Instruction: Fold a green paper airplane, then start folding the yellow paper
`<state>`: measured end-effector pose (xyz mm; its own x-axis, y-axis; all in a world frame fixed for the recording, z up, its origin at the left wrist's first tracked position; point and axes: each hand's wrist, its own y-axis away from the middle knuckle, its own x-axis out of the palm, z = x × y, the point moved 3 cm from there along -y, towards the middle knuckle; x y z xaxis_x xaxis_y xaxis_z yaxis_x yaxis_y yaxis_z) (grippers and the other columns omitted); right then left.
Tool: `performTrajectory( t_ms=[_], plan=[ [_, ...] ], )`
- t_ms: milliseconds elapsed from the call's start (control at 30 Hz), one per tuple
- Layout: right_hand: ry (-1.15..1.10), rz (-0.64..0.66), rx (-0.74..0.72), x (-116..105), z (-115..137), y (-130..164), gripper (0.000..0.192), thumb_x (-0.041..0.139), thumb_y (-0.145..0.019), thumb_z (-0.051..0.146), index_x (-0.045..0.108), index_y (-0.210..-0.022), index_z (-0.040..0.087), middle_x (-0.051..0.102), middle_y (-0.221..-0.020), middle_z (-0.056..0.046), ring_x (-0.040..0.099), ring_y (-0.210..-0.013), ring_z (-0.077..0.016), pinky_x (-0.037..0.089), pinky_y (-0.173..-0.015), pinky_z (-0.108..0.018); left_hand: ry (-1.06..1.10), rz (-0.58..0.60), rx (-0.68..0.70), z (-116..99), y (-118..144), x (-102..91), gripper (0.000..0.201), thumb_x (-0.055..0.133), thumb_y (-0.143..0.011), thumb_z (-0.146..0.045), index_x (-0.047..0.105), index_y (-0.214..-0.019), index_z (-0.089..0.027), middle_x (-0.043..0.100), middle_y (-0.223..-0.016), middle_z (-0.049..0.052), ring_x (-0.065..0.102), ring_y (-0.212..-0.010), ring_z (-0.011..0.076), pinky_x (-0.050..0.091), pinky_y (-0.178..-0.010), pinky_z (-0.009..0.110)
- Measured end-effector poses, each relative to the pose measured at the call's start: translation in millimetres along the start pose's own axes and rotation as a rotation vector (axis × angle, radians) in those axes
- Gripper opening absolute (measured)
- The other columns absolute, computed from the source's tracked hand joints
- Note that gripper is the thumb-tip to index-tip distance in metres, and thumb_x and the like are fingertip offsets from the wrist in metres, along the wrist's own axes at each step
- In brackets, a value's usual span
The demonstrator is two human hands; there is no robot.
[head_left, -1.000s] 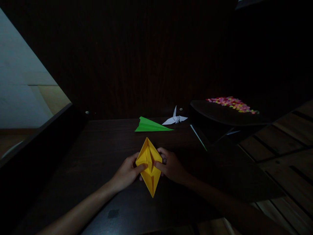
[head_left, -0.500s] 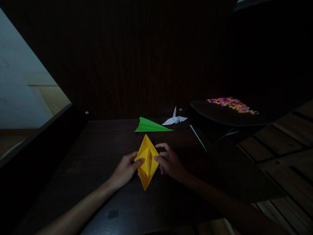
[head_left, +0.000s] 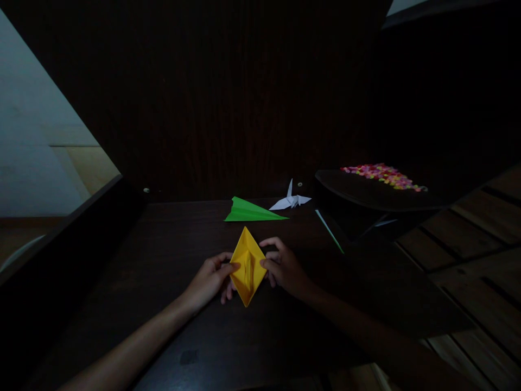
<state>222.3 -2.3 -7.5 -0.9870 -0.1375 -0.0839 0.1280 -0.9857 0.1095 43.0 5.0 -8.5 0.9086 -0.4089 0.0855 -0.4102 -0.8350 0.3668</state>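
Between my two hands is a yellow origami paper boat (head_left: 248,279), its diamond-shaped opening facing up and a raised peak in the middle. My left hand (head_left: 215,277) grips its left side, thumb on top and fingers partly hidden behind the paper. On the opposite side my right hand (head_left: 283,266) pinches the edge with the thumb, its index finger lifted and bent. A green paper plane (head_left: 254,210) lies just beyond the boat. To the right of the plane's tail rests a white paper crane (head_left: 290,201).
A thin white and green strip (head_left: 329,231) lies right of my right hand. Farther right, a rounded dark shelf (head_left: 345,187) bears a pile of small pink, red and yellow pieces (head_left: 382,175). A dark panel (head_left: 228,108) rises behind the dark wooden surface (head_left: 163,239).
The yellow boat has shifted slightly right and looks shorter from top to bottom. More of my left hand's lower fingers now show beneath it. Both hands keep their hold.
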Motion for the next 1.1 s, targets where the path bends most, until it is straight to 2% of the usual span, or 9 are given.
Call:
performTrajectory(
  t_ms=[200, 333, 600, 700, 867, 1000, 1100],
  plan=[
    [0.004, -0.061, -0.032, -10, 2, -5, 0.035, 0.054, -0.074, 0.029, 0.043, -0.106, 0.02, 0.052, -0.051, 0.012, 0.044, -0.031, -0.0081, 0.029, -0.031, -0.016, 0.079, -0.045, 0.005, -7, 2, -1.3, 0.043, 0.055, -0.085, -0.047, 0.05, -0.113, -0.014, 0.062, -0.052, -0.002, 0.055, -0.035, 0.0124, 0.038, -0.031, 0.016],
    [-0.004, -0.136, -0.09, -24, 4, -12, 0.036, 0.056, -0.075, 0.035, 0.042, -0.106, 0.021, 0.051, -0.055, 0.012, 0.043, -0.031, -0.0076, 0.033, -0.032, -0.017, 0.092, -0.071, 0.045, -8, 2, -5.3, 0.043, 0.053, -0.086, -0.049, 0.047, -0.114, -0.016, 0.062, -0.053, -0.002, 0.057, -0.036, 0.0137, 0.038, -0.032, 0.017],
    [0.018, -0.42, -0.183, -83, 19, -27, 0.048, 0.061, -0.07, 0.039, 0.036, -0.108, 0.021, 0.056, -0.061, 0.009, 0.047, -0.032, -0.0082, 0.029, -0.031, -0.017, 0.04, -0.06, 0.083, -6, 0, -7.3, 0.044, 0.055, -0.085, -0.047, 0.046, -0.116, -0.016, 0.061, -0.054, -0.003, 0.056, -0.039, 0.0135, 0.04, -0.035, 0.019],
    [0.05, -0.465, -0.137, -107, 24, -32, 0.05, 0.061, -0.067, 0.04, 0.036, -0.106, 0.022, 0.055, -0.06, 0.009, 0.048, -0.032, -0.0093, 0.026, -0.03, -0.017, 0.002, -0.054, 0.088, -3, -1, -7.2, 0.044, 0.055, -0.085, -0.047, 0.046, -0.116, -0.016, 0.061, -0.055, -0.003, 0.056, -0.04, 0.0135, 0.04, -0.035, 0.019],
    [0.124, -0.54, -0.097, -140, 20, -32, 0.049, 0.06, -0.067, 0.038, 0.036, -0.106, 0.022, 0.056, -0.062, 0.008, 0.048, -0.032, -0.009, 0.029, -0.03, -0.018, -0.018, -0.039, 0.107, 1, -3, -8.0, 0.048, 0.056, -0.083, -0.05, 0.045, -0.117, -0.016, 0.06, -0.055, -0.004, 0.055, -0.039, 0.0132, 0.039, -0.035, 0.019],
    [0.153, -0.562, -0.039, -153, 4, -26, 0.044, 0.059, -0.069, 0.035, 0.036, -0.104, 0.022, 0.051, -0.056, 0.01, 0.047, -0.031, -0.0098, 0.029, -0.029, -0.017, -0.04, -0.027, 0.119, 1, -3, -8.5, 0.047, 0.056, -0.084, -0.048, 0.046, -0.116, -0.016, 0.06, -0.055, -0.004, 0.055, -0.04, 0.0128, 0.039, -0.035, 0.019],
    [0.161, -0.568, 0.018, -158, -10, -23, 0.04, 0.057, -0.072, 0.03, 0.035, -0.104, 0.021, 0.055, -0.059, 0.008, 0.049, -0.032, -0.0106, 0.029, -0.029, -0.017, -0.06, -0.027, 0.129, 0, -2, -8.3, 0.046, 0.056, -0.084, -0.047, 0.046, -0.116, -0.016, 0.06, -0.056, -0.004, 0.055, -0.041, 0.0125, 0.039, -0.036, 0.019]
  ],
)
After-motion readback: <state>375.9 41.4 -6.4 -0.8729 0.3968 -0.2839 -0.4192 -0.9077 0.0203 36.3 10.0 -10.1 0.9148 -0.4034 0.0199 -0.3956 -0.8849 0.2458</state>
